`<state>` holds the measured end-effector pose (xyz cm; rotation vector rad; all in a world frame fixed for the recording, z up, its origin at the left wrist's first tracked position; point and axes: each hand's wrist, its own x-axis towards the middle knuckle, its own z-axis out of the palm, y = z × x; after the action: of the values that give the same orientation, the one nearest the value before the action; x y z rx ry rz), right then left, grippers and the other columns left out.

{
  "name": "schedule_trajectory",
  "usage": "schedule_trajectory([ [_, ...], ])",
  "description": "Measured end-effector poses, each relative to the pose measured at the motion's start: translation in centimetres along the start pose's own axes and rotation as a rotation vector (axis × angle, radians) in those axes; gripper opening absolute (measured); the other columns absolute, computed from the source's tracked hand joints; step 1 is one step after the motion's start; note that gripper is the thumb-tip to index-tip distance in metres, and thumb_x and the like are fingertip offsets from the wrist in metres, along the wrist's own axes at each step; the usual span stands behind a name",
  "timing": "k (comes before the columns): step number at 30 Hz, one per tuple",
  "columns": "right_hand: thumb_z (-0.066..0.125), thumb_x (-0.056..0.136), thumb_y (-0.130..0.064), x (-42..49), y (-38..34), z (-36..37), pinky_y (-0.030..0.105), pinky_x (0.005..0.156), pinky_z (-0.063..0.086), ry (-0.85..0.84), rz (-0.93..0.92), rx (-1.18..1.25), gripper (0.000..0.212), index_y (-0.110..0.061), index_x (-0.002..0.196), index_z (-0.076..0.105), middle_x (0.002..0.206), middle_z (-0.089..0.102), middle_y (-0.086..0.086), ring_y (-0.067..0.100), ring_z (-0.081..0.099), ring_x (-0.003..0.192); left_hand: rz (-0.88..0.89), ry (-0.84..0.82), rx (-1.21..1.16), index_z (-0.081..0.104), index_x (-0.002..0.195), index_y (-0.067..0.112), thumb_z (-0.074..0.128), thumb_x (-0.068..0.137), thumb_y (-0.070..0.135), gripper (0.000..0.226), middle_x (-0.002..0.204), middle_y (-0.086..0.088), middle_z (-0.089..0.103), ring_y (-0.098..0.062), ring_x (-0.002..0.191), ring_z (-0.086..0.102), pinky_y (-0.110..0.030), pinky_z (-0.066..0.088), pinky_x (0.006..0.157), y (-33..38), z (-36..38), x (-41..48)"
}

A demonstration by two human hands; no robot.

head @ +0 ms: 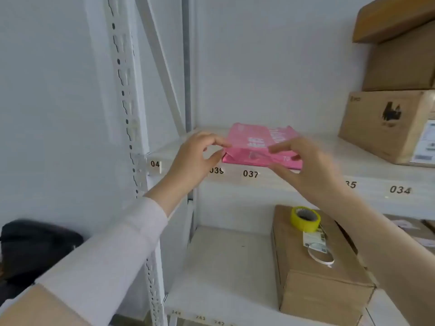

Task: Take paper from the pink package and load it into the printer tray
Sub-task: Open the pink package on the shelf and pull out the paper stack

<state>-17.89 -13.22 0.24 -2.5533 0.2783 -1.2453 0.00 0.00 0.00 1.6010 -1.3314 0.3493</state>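
Observation:
A pink package [254,142] of paper lies flat on the upper white shelf [317,177], above the labels 039 and 037. My left hand [195,158] is at its left front corner, fingers spread, fingertips close to or touching the wrapper. My right hand [306,165] is at its right front side, fingers apart, index finger over the package's front edge. Both hands are blurred, and I cannot tell whether either grips the wrapper. No printer is in view.
Cardboard boxes [388,125] are stacked at the right of the same shelf. On the lower shelf a long cardboard box [317,278] carries a yellow tape roll [305,218]. A perforated white upright [131,137] stands left. A dark object [35,250] sits at lower left.

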Motion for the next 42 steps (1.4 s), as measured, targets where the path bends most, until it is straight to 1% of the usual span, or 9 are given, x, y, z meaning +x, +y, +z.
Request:
schedule_trajectory([
  [2, 0.07, 0.079, -0.022, 1.6, 1.6, 2.1, 0.026, 0.076, 0.046, 0.037, -0.063, -0.118, 0.023, -0.012, 0.099, 0.066, 0.099, 0.067, 0.0, 0.022, 0.058, 0.094, 0.047, -0.027, 0.083, 0.068, 0.101, 0.02, 0.063, 0.083, 0.009, 0.021, 0.108, -0.003, 0.064, -0.013, 0.104, 0.054, -0.025, 0.041, 0.091, -2.1, 0.5, 1.5],
  [4, 0.066, 0.08, -0.03, 2.5, 3.3, 4.3, 0.035, 0.071, 0.05, 0.038, -0.11, -0.202, 0.026, -0.012, 0.098, 0.067, 0.093, 0.068, 0.001, 0.026, 0.057, 0.092, 0.086, -0.057, 0.105, 0.068, 0.1, 0.021, 0.066, 0.082, 0.01, 0.022, 0.107, -0.003, 0.064, -0.011, 0.104, 0.054, -0.02, 0.039, 0.093, -4.3, 1.3, 2.6],
  [9, 0.067, 0.082, -0.022, 3.3, 6.1, 6.1, 0.025, 0.071, 0.04, 0.2, -0.352, -0.344, 0.019, -0.006, 0.093, 0.069, 0.084, 0.067, 0.005, 0.022, 0.047, 0.085, 0.309, -0.09, 0.108, 0.067, 0.099, 0.017, 0.069, 0.079, 0.015, 0.019, 0.1, -0.002, 0.066, -0.017, 0.097, 0.059, -0.031, 0.047, 0.09, -7.3, 2.4, 3.8],
  [12, 0.068, 0.083, -0.018, 3.8, 6.6, 6.5, 0.026, 0.073, 0.038, 0.235, -0.424, -0.364, 0.017, -0.005, 0.093, 0.069, 0.082, 0.066, 0.008, 0.023, 0.045, 0.083, 0.418, -0.061, 0.153, 0.068, 0.094, 0.011, 0.07, 0.079, 0.013, 0.015, 0.095, -0.005, 0.067, -0.021, 0.093, 0.061, -0.032, 0.048, 0.086, -7.7, 2.7, 4.4],
  [18, 0.07, 0.081, -0.016, 4.1, 7.2, 6.6, 0.029, 0.071, 0.038, 0.223, -0.456, -0.36, 0.016, -0.004, 0.092, 0.07, 0.08, 0.066, 0.009, 0.032, 0.051, 0.077, 0.475, -0.058, 0.243, 0.066, 0.092, 0.007, 0.068, 0.082, 0.014, 0.012, 0.09, -0.008, 0.066, -0.022, 0.086, 0.058, -0.034, 0.05, 0.073, -7.7, 2.9, 4.8],
  [23, 0.071, 0.08, -0.015, 4.3, 7.4, 6.6, 0.029, 0.07, 0.038, 0.221, -0.472, -0.321, 0.016, -0.004, 0.092, 0.069, 0.08, 0.064, 0.01, 0.025, 0.042, 0.08, 0.58, -0.047, 0.381, 0.057, 0.096, 0.018, 0.061, 0.086, 0.018, 0.01, 0.09, -0.007, 0.064, -0.021, 0.084, 0.058, -0.041, 0.052, 0.062, -7.5, 2.8, 4.8],
  [28, 0.066, 0.084, -0.016, 4.4, 7.3, 6.2, 0.03, 0.068, 0.04, 0.214, -0.513, -0.313, 0.015, -0.002, 0.09, 0.068, 0.08, 0.065, 0.011, 0.024, 0.041, 0.081, 0.603, 0.012, 0.429, 0.059, 0.091, 0.017, 0.061, 0.087, 0.021, 0.006, 0.079, -0.006, 0.061, -0.015, 0.074, 0.052, -0.035, 0.05, 0.049, -7.4, 2.9, 4.8],
  [36, 0.07, 0.078, -0.025, 4.4, 7.2, 5.9, 0.026, 0.061, 0.039, 0.157, -0.54, -0.389, 0.02, -0.005, 0.083, 0.068, 0.081, 0.063, 0.01, 0.022, 0.042, 0.083, 0.643, 0.05, 0.414, 0.066, 0.083, 0.012, 0.059, 0.089, 0.028, 0.019, 0.073, -0.005, 0.065, -0.015, 0.071, 0.053, -0.031, 0.048, 0.049, -7.3, 2.9, 4.9],
  [42, 0.071, 0.079, -0.025, 4.4, 6.9, 6.2, 0.031, 0.06, 0.041, 0.193, -0.488, -0.37, 0.018, -0.007, 0.083, 0.069, 0.08, 0.063, 0.01, 0.021, 0.041, 0.082, 0.651, 0.076, 0.39, 0.056, 0.088, 0.018, 0.056, 0.091, 0.025, 0.008, 0.073, -0.006, 0.063, -0.012, 0.072, 0.047, -0.024, 0.041, 0.05, -7.4, 3.3, 4.7],
])
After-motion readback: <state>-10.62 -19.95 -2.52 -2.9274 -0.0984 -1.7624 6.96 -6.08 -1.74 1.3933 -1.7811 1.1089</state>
